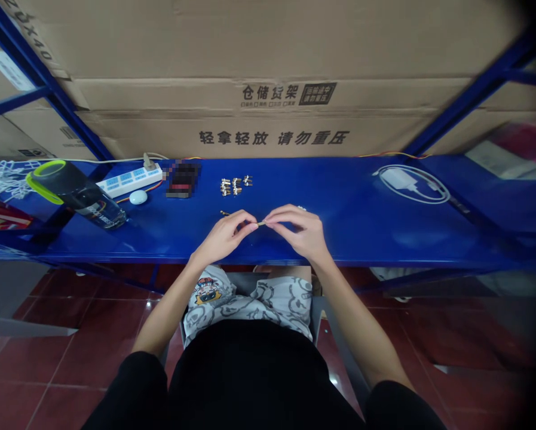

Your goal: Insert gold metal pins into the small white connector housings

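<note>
My left hand (225, 234) and my right hand (300, 232) meet above the blue steel shelf top (361, 233). Their fingertips pinch a small brass connector (261, 224) from both sides, and most of it is hidden by my fingers. Just beyond my left hand lies a thin brass pin (225, 212). A small cluster of several metal connector parts (232, 186) stands farther back. A tiny silver piece (302, 208) shows just past my right knuckles.
A white power strip (129, 182) and a dark bottle with a green lid (77, 194) stand at the left, near a pale round object (138, 197). A white charger with its coiled cable (406, 182) lies at the right. Cardboard boxes (250, 113) stand behind the shelf.
</note>
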A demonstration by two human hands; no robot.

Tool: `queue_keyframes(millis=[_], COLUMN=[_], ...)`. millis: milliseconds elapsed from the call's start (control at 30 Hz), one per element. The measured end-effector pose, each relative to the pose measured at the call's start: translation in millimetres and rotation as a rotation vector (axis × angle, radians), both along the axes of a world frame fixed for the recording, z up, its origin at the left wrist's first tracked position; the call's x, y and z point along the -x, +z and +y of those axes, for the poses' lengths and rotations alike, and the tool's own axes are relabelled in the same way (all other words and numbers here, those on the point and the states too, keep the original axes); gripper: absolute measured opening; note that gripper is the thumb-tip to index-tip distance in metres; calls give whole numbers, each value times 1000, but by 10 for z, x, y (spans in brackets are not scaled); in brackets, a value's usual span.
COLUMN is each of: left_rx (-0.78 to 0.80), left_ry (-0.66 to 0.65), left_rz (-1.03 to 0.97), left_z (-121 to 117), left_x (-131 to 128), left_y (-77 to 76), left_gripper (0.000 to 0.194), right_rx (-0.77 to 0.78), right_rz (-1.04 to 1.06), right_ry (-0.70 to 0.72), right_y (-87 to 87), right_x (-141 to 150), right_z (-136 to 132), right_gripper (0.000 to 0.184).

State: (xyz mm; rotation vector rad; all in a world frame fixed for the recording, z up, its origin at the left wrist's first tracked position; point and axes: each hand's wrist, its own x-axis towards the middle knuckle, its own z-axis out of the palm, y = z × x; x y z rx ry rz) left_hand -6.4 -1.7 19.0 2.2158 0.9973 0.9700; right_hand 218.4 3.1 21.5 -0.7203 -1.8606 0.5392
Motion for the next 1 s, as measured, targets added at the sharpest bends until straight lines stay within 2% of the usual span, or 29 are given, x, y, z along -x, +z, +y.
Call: queue_keyframes(millis=[200,433,700,900,1000], left_rx=[39,62,28,-6,-41], left_ry=[-26,-27,-47,-28,40], left_rz=[-27,-60,-26,3,59], left_z=[-17,-14,-12,-3,8], left_x=[-12,-8,-12,-11,-9], left_y=[17,12,0,-31,-46], left_gripper=[25,20,17,18,18], right_rx=[12,-6,-45,-102,-88], right_rz=[-20,-34,-123,-179,-197], right_ry=[2,6,76,98,71], right_y=[8,2,-40,-46,-56], right_x=[-11,-8,22,34,41], right_z=[-15,-14,-5,9,25], right_gripper=[9,9,14,12,15])
